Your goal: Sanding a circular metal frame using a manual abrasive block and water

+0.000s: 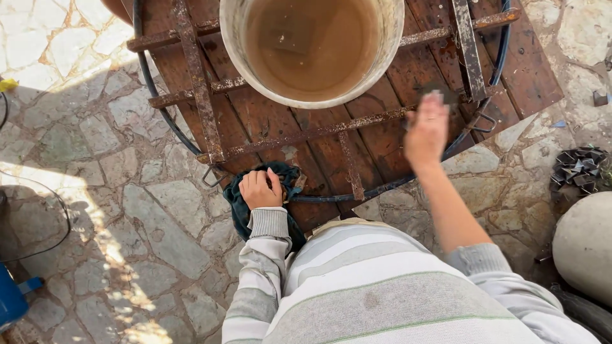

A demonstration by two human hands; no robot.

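I read the step in hand as scrubbing the underside of the round wooden counter (pixel 376 137), the one with rusted iron straps (pixel 197 89) across its planks and a dark metal hoop (pixel 159 102) at its rim. My right hand (pixel 426 130) is blurred, stretched out flat over the boards near the right rim, and something dark and grey, which I take for a scrub pad (pixel 440 94), shows just past the fingertips. The fingers look close together and pressed on it, but the blur keeps me from telling how firmly they grip. To do this well, I would judge that strokes should run along the grain between the straps, not across them, since the flaking rust could snag the pad or scrape the knuckles. My left hand (pixel 260 189) is closed on a dark teal cloth (pixel 245 207) bunched at the near rim, touching the wood and the hoop; it seems to steady the counter, and I would keep that weight on. The bucket (pixel 236 44) of murky brown water stands on the straps just beyond both hands, near enough for a rinse, though a hard push might slop it. So the pad sits under and just ahead of the right hand, and the cloth lies wholly in the left, well apart from it across the planks.
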